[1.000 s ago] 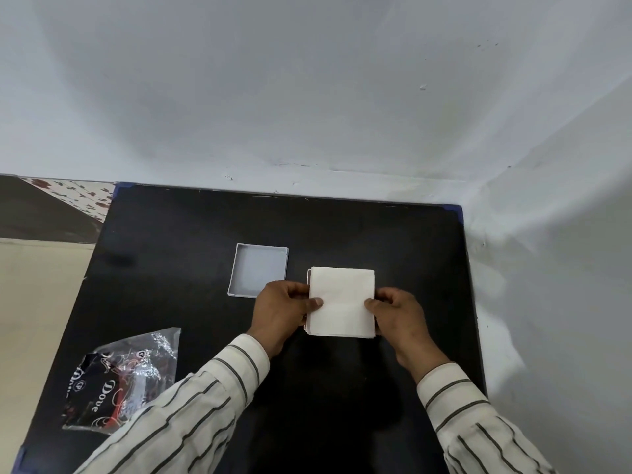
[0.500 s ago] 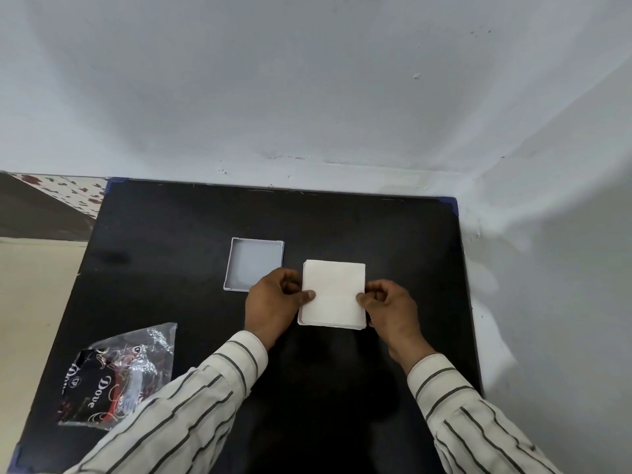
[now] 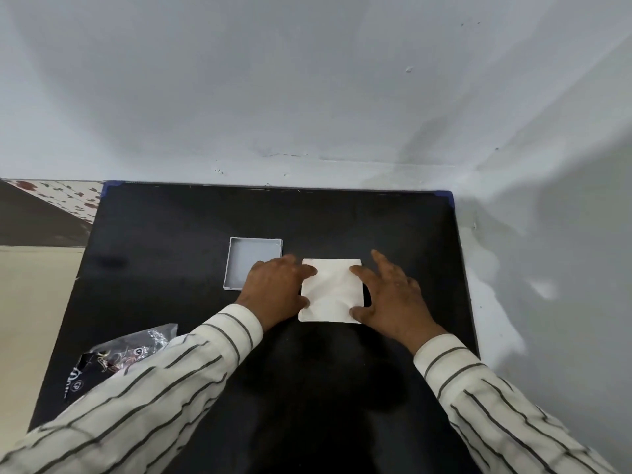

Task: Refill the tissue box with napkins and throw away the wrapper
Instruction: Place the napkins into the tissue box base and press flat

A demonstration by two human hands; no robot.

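Note:
A white stack of napkins [image 3: 331,290] lies on the black table [image 3: 171,234], its top dented. My left hand [image 3: 273,292] is at the stack's left edge with the thumb pressing on top. My right hand [image 3: 393,299] is at its right edge, fingers spread, thumb and forefinger pressing on the napkins. A shallow white tissue box tray [image 3: 251,258] sits open and empty just left of the stack, partly behind my left hand. The crumpled clear and black wrapper [image 3: 116,357] lies at the table's near left, partly under my left sleeve.
The table stands in a corner, with a white wall [image 3: 307,97] behind it and another to the right. Off the table's left edge I see a beige floor [image 3: 30,302] and a patterned strip.
Both hands have shifted from gripping the stack's sides to pressing down on it with fingers spread. The stack's top is now dented. The camera has tilted slightly.

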